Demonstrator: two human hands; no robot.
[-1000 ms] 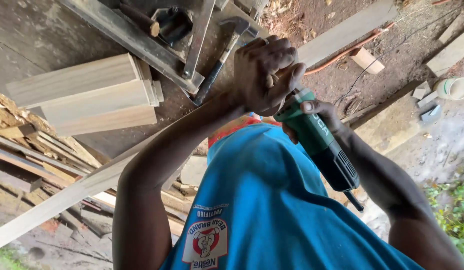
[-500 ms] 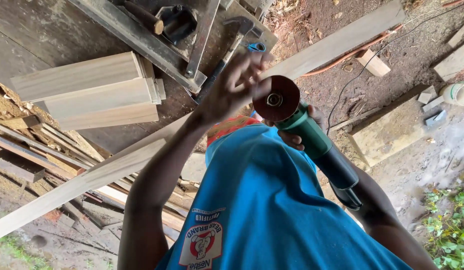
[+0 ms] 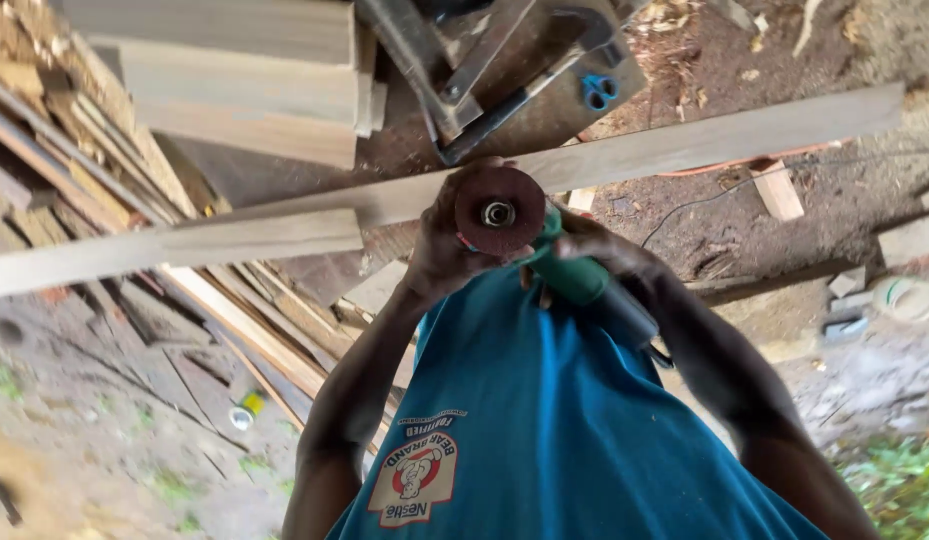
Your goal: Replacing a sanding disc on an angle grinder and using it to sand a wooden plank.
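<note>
Grinder [image 3: 574, 272], green-bodied, sits in the right hand [image 3: 604, 250], fingers wrapped round its body. Left hand [image 3: 439, 255] cups the red disc [image 3: 499, 210], fingers curled against its rim. Beyond lies a long plank [image 3: 684, 145]; a hammer [image 3: 524, 95], blue scissors [image 3: 597, 90] and stacked boards [image 3: 244, 90] rest on the dark worktop [image 3: 384, 150]. Dirt floor surrounds.

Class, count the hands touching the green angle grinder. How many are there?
2. The left hand cups the sanding disc; the right hand holds the green body. No other hands show.
</note>
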